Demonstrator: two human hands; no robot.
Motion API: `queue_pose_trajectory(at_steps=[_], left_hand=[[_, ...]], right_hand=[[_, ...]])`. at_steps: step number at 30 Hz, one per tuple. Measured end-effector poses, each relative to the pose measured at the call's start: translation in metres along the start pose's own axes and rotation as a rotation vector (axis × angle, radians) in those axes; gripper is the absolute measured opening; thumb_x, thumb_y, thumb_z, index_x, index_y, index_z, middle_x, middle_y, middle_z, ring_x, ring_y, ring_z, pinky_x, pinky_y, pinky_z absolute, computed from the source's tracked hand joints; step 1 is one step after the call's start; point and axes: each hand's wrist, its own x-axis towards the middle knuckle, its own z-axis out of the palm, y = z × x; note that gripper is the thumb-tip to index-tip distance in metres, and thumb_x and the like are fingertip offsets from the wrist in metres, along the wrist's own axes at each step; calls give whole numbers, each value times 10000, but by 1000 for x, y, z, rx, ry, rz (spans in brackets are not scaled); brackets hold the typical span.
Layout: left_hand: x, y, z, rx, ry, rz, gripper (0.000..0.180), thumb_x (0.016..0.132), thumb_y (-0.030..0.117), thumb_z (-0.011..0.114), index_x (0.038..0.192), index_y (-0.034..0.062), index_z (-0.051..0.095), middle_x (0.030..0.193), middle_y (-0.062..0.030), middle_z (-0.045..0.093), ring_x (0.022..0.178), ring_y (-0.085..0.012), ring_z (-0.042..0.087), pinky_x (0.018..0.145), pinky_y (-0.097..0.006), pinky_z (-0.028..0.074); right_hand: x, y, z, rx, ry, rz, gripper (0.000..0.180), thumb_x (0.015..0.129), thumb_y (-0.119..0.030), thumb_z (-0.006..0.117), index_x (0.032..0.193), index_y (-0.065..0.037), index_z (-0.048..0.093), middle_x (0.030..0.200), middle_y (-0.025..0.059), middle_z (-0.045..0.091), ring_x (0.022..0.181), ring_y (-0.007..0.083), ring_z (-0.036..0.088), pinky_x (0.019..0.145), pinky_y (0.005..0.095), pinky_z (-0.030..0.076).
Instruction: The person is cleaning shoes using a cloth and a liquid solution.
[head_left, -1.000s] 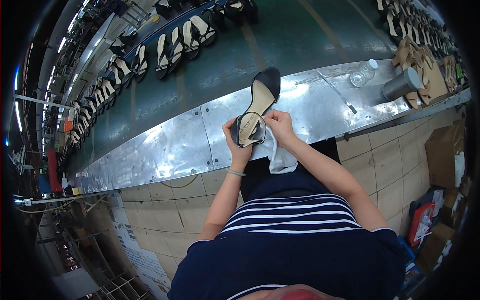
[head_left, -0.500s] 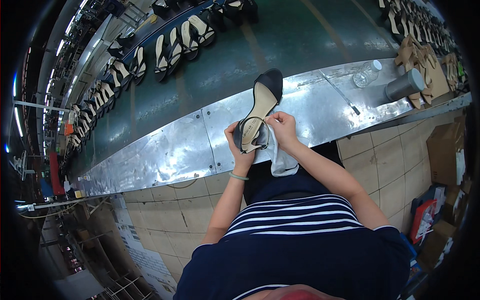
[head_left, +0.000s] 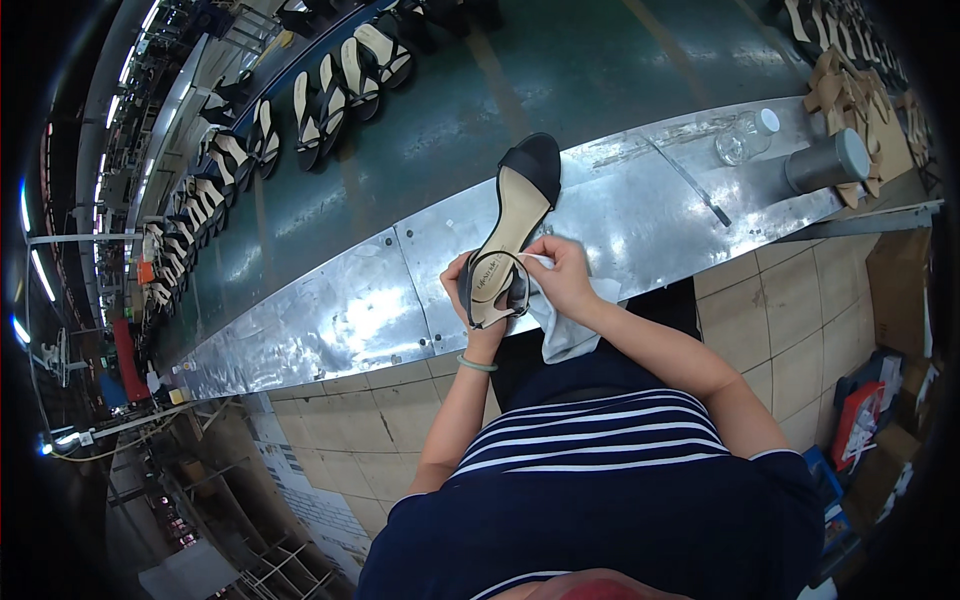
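Note:
A black open-toe sandal [head_left: 517,205] with a beige insole and a thin ankle strap is held over the metal ledge [head_left: 330,300], its toe pointing away from me. Around its heel end my left hand [head_left: 462,290] is closed, the fingers partly hidden behind the shoe. My right hand [head_left: 562,275] pinches a white cloth [head_left: 568,335] beside the ankle strap. Most of the cloth hangs below that hand, over the ledge's near edge.
Beyond the ledge a green conveyor belt [head_left: 420,140] carries a row of sandals [head_left: 330,100]. To the right lie a thin rod-like tool [head_left: 690,180], a clear glass jar [head_left: 745,140] and a grey cylinder [head_left: 828,165]. Tan sandals [head_left: 850,110] sit at the far right.
The view has shifted slightly. Both hands still hold the sandal and cloth at the strap, with only small movement. The sandals on the belt appear a little farther left.

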Motion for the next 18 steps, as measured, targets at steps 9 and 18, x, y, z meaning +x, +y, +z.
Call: queue_pose_trajectory(at_steps=[9, 18], left_hand=[[-1, -3, -2, 37, -4, 0, 769, 736, 387, 858, 1229, 39, 382, 1236, -128, 489, 1176, -240, 506, 1045, -375, 388], [1, 5, 1, 77, 10, -18, 709, 735, 276, 863, 1205, 47, 383, 1243, -132, 492, 1177, -238, 505, 1048, -378, 383]], right_hand=[[-1, -1, 0, -62, 3, 3, 152, 818, -112, 724, 810, 25, 659, 708, 84, 667, 659, 118, 597, 621, 293, 482], [0, 2, 1, 4, 17, -31, 144, 837, -107, 720, 833, 24, 658, 729, 77, 672, 656, 117, 595, 616, 288, 483]])
